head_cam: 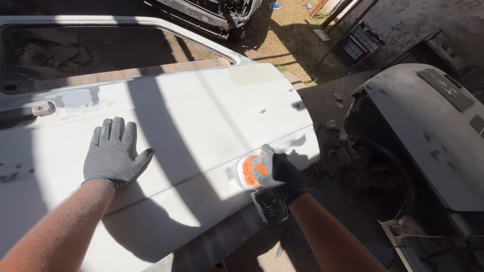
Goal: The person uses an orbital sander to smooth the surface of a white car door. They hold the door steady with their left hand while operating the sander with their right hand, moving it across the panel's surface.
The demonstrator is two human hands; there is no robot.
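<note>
Head view: my left hand (113,153) lies flat, fingers spread, on the white door (201,126), while my right hand (278,174) is clamped on the orange sander (250,171) near the door's lower edge. Tilting it could gouge the panel; it might slip off that edge.

The right hand (277,174) hides most of the orange sander (248,171)

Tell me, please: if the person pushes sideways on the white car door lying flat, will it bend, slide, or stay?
The white car door probably stays: it looks like a broad, rigid metal panel, and the left hand lies flat on it. Its dusty sanded surface likely grips gloves. It seems heavy for one hand.
</note>
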